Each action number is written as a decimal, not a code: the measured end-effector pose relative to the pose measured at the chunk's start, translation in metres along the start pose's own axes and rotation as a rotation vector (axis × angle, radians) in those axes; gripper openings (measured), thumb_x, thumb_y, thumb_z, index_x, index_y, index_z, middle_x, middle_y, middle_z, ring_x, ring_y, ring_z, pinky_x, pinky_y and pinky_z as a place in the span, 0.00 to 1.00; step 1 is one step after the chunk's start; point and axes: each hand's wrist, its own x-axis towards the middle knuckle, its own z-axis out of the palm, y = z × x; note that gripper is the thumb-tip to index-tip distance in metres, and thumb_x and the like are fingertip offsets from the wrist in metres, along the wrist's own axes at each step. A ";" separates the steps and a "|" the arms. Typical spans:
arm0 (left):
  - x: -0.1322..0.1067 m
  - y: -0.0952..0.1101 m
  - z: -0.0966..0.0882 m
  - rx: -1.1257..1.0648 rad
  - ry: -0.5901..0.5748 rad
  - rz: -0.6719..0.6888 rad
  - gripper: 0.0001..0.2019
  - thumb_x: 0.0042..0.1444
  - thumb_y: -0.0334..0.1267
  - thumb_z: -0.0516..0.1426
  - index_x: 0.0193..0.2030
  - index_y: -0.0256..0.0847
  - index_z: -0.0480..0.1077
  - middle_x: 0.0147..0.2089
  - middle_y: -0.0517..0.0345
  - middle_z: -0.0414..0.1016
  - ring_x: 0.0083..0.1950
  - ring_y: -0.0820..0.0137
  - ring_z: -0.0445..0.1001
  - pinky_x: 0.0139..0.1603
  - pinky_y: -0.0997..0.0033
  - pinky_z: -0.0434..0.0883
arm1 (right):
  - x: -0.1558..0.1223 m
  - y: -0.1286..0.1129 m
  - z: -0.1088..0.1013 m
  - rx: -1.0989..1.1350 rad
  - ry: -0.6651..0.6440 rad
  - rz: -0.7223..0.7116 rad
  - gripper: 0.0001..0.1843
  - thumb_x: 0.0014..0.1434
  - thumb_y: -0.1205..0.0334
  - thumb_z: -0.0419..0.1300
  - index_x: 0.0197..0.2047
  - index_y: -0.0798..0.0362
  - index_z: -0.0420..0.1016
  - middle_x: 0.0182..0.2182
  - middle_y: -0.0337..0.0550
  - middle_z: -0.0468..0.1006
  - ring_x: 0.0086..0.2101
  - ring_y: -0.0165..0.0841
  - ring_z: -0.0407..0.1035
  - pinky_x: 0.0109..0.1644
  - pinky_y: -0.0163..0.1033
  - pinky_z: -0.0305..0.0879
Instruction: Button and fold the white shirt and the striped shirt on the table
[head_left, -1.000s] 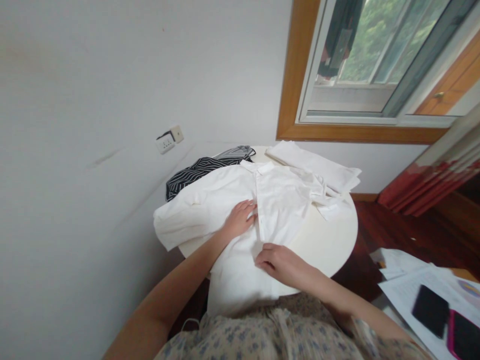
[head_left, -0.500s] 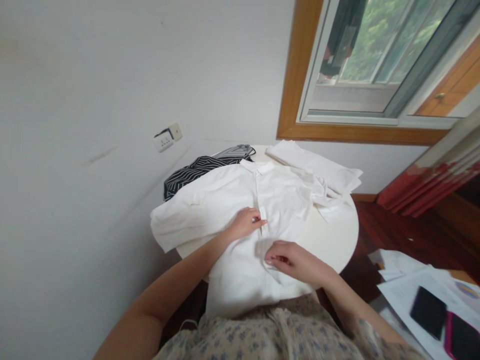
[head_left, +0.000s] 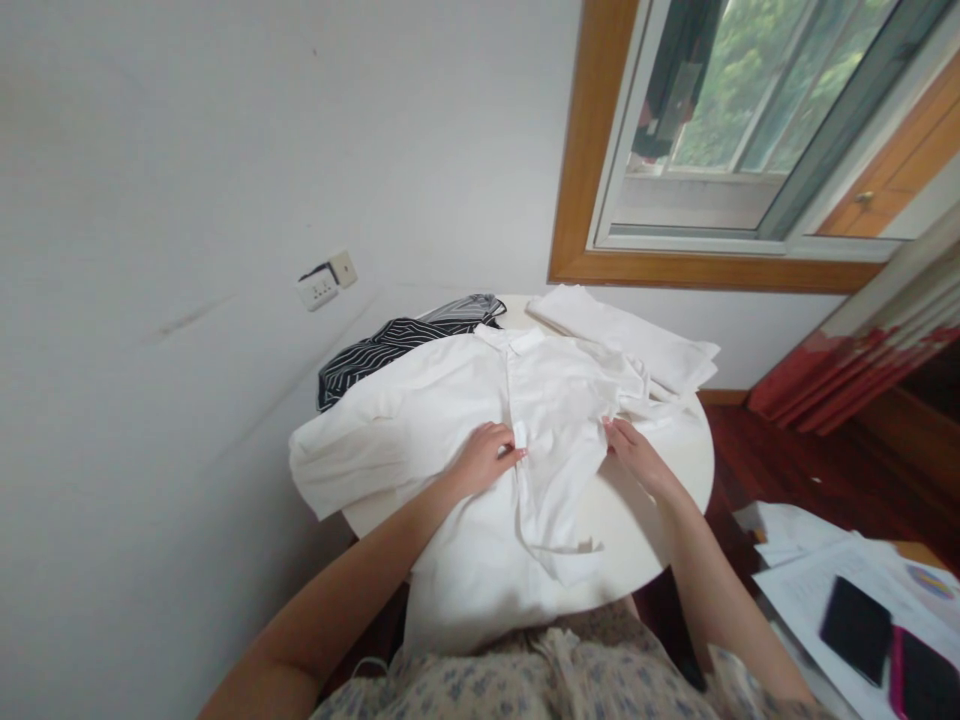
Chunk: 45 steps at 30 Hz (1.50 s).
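A round white table [head_left: 637, 530] is set against the wall [head_left: 187, 150], and most of its top is covered by a white shirt [head_left: 435, 400], spread with the front facing up. Its collar is turned toward the wall, one sleeve is carried past the table's left edge, and the lower part is draped over the near edge. Beyond it, a folded white cloth [head_left: 622, 335] is laid at the far right and a black-and-white striped cloth [head_left: 375, 350] is bunched at the far left. The left hand [head_left: 480, 460] is rested on the shirt's middle, thumb and fingers curled close around the placket [head_left: 514, 390]; whether it is pinched cannot be told. By the right hand [head_left: 636, 455], the shirt's side edge is held between narrowed fingertips [head_left: 611, 430].
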 end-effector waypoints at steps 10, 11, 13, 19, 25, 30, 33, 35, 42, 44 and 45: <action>0.000 0.002 0.001 0.072 0.020 0.018 0.13 0.62 0.43 0.53 0.28 0.41 0.65 0.32 0.57 0.70 0.38 0.67 0.68 0.41 0.68 0.62 | 0.011 -0.038 0.026 0.263 -0.062 -0.102 0.24 0.61 0.47 0.52 0.55 0.51 0.59 0.30 0.38 0.72 0.28 0.32 0.67 0.32 0.35 0.64; 0.000 0.001 0.002 0.079 0.021 0.024 0.13 0.62 0.43 0.53 0.29 0.41 0.65 0.32 0.57 0.70 0.38 0.67 0.68 0.41 0.67 0.62 | 0.010 -0.038 0.028 0.178 -0.024 -0.115 0.23 0.61 0.47 0.51 0.54 0.51 0.61 0.26 0.35 0.70 0.25 0.31 0.64 0.30 0.34 0.61; -0.001 0.000 0.003 0.095 0.022 0.028 0.13 0.63 0.43 0.53 0.29 0.41 0.65 0.32 0.57 0.70 0.38 0.67 0.68 0.42 0.67 0.62 | 0.010 -0.038 0.028 0.002 0.050 -0.136 0.20 0.62 0.49 0.50 0.52 0.52 0.64 0.20 0.32 0.63 0.22 0.30 0.59 0.27 0.33 0.55; -0.001 0.004 0.002 0.067 0.047 0.035 0.12 0.63 0.42 0.52 0.29 0.41 0.65 0.31 0.57 0.69 0.38 0.67 0.67 0.41 0.67 0.63 | 0.013 -0.058 -0.008 -0.423 0.000 -0.191 0.15 0.62 0.61 0.50 0.50 0.53 0.69 0.24 0.39 0.72 0.26 0.33 0.67 0.32 0.35 0.58; -0.001 0.002 0.005 0.028 0.045 0.037 0.13 0.62 0.42 0.53 0.28 0.41 0.66 0.30 0.57 0.69 0.37 0.68 0.67 0.41 0.68 0.63 | 0.003 -0.091 -0.018 -0.839 -0.105 -0.153 0.21 0.59 0.67 0.54 0.57 0.52 0.64 0.39 0.50 0.79 0.36 0.39 0.74 0.35 0.36 0.60; -0.001 0.003 0.005 0.036 0.035 0.028 0.12 0.61 0.43 0.54 0.29 0.41 0.67 0.31 0.57 0.70 0.37 0.68 0.67 0.43 0.67 0.63 | -0.005 -0.076 0.002 -1.000 -0.339 -0.040 0.15 0.60 0.70 0.52 0.49 0.55 0.72 0.38 0.56 0.79 0.38 0.44 0.75 0.35 0.40 0.62; -0.001 0.004 0.004 0.033 0.026 0.021 0.12 0.61 0.42 0.54 0.29 0.41 0.67 0.32 0.57 0.70 0.38 0.68 0.67 0.43 0.66 0.64 | -0.004 -0.073 0.002 -1.013 -0.354 -0.055 0.14 0.60 0.70 0.53 0.45 0.54 0.76 0.38 0.57 0.77 0.38 0.44 0.73 0.35 0.41 0.62; -0.001 0.004 0.004 0.027 0.024 0.016 0.11 0.61 0.42 0.54 0.29 0.41 0.67 0.32 0.57 0.70 0.38 0.67 0.67 0.44 0.66 0.64 | -0.002 -0.079 -0.001 -1.001 -0.271 -0.139 0.11 0.59 0.68 0.56 0.42 0.54 0.78 0.40 0.57 0.74 0.41 0.45 0.70 0.38 0.42 0.62; 0.000 0.008 -0.001 -0.044 0.036 0.017 0.11 0.62 0.38 0.52 0.28 0.40 0.67 0.31 0.56 0.70 0.38 0.68 0.68 0.43 0.67 0.64 | 0.008 -0.104 0.028 -0.548 -0.296 -0.537 0.12 0.62 0.68 0.53 0.39 0.56 0.78 0.34 0.49 0.73 0.38 0.36 0.67 0.44 0.37 0.60; 0.001 0.010 -0.002 -0.058 0.036 -0.002 0.11 0.61 0.36 0.51 0.27 0.40 0.66 0.31 0.56 0.69 0.37 0.68 0.68 0.42 0.68 0.65 | 0.007 -0.100 0.043 -0.410 -0.417 -0.510 0.11 0.62 0.69 0.52 0.37 0.55 0.77 0.32 0.46 0.75 0.35 0.33 0.68 0.41 0.35 0.60; 0.001 0.010 -0.002 -0.064 0.033 -0.009 0.11 0.61 0.35 0.51 0.27 0.40 0.66 0.31 0.56 0.70 0.37 0.68 0.68 0.42 0.68 0.65 | 0.006 -0.096 0.049 -0.358 -0.457 -0.469 0.11 0.62 0.69 0.52 0.35 0.55 0.76 0.30 0.44 0.75 0.32 0.32 0.67 0.39 0.34 0.60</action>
